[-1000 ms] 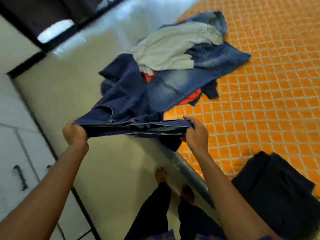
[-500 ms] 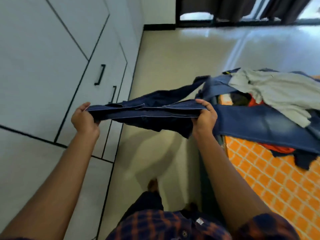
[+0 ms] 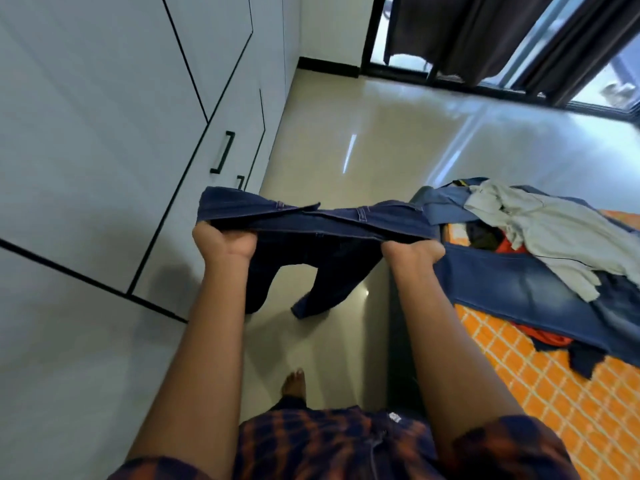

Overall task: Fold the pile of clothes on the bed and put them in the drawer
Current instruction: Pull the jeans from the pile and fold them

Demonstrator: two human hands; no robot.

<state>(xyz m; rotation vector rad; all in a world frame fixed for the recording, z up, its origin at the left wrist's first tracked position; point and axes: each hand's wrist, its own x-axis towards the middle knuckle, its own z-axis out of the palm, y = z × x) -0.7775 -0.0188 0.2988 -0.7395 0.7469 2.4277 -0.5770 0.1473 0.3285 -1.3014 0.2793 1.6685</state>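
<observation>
Jeans lifted clear of pile on bed, now stretched over floor, legs dangling. Left hand and right hand clamped on waistband. Ready for folding; drawer not yet opened.

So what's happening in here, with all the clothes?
A person stands beside the bed, holding dark jeans by the waistband, left hand and right hand at either end, legs dangling above the floor. The pile on the bed looks unfolded. The drawers look closed.
</observation>
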